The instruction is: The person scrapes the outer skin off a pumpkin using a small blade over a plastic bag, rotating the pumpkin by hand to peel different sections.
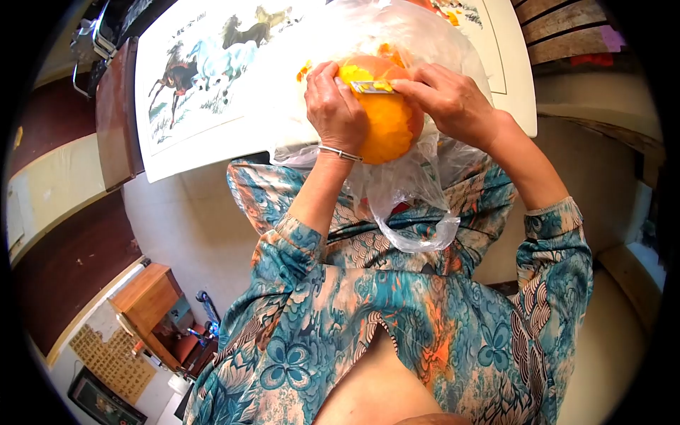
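A large orange pumpkin (pixel 388 131), partly peeled to bright yellow-orange flesh, rests on a clear plastic bag (pixel 446 42) at the near edge of the table. My left hand (pixel 334 106) is closed around its left side, with the thumb up near the blade. In my right hand (pixel 453 99) is a peeler (pixel 372 87), its handle mostly hidden by the fingers. The metal blade lies flat against the upper part of the pumpkin, with bits of yellow peel on it. Some pinkish-orange skin remains at the top and right side.
The white table (pixel 227 134) carries a picture of running horses. Orange scraps (pixel 304 69) lie on the bag beside my left hand. Bag handles (pixel 425 234) hang over my lap. A slatted wooden bench (pixel 567 32) stands at the upper right, a wooden cabinet (pixel 145 294) at the lower left.
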The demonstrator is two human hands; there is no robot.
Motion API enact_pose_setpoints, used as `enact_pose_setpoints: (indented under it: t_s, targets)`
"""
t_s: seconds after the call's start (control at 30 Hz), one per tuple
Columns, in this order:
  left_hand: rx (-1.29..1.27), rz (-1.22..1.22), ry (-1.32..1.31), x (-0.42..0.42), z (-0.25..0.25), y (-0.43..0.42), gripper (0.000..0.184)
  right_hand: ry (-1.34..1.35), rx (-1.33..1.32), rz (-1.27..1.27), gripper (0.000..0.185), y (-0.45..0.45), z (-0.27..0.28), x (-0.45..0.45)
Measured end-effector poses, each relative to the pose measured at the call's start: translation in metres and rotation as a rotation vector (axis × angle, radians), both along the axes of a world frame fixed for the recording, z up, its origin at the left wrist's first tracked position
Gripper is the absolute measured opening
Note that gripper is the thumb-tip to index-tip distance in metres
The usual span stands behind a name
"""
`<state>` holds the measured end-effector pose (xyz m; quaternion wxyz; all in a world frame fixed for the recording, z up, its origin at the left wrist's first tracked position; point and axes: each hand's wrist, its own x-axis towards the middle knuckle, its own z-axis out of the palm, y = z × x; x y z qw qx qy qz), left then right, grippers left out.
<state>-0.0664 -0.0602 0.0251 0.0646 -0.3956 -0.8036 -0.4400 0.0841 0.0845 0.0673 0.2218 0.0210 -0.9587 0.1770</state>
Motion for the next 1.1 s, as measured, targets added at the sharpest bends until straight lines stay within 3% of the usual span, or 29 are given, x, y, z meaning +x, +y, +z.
enact_pose_setpoints:
  t_s: [0.13, 1.1]
  targets:
    - [-0.002, 0.009, 0.013, 0.000, 0.001, 0.000, 0.025, -0.110, -0.031, -0.003, 0.031, 0.002, -0.002, 0.010]
    - [-0.054, 0.015, -0.009, -0.003, 0.001, 0.002, 0.027, 0.002, -0.164, -0.045, 0.037, 0.000, -0.015, -0.009]
